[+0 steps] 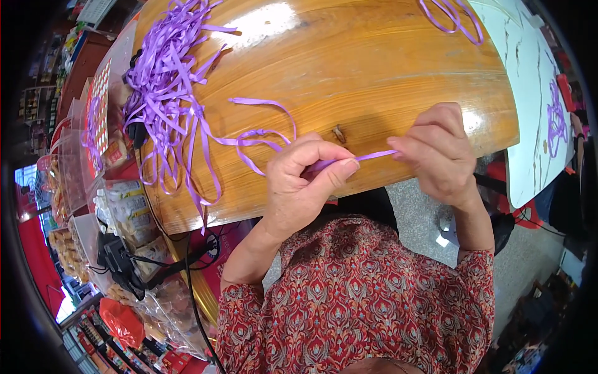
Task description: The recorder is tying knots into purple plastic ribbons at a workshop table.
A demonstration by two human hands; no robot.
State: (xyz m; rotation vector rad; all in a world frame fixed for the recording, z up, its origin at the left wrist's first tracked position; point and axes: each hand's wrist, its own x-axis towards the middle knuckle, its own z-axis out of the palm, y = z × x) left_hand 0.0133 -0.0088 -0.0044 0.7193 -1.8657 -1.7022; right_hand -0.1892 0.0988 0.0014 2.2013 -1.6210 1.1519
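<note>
A narrow purple ribbon (pixel 375 154) runs taut between my two hands, just above the near edge of the wooden table. My left hand (pixel 306 176) pinches it between thumb and forefinger, and some of it passes through the curled palm. The fingertips of my right hand (pixel 438 153) close on the ribbon's other side. From my left hand, loose loops with a small knot trail left over the wood. They lead toward a large tangled heap of purple ribbons (pixel 165 78) at the table's left side.
The glossy wooden table (pixel 374 75) fills the middle. More purple ribbon (pixel 458 22) lies at its far right. A white marbled table (pixel 529 81) on the right bears another purple bundle (pixel 556 118). Packaged goods (pixel 131 212) and black cables (pixel 196 305) crowd the left side.
</note>
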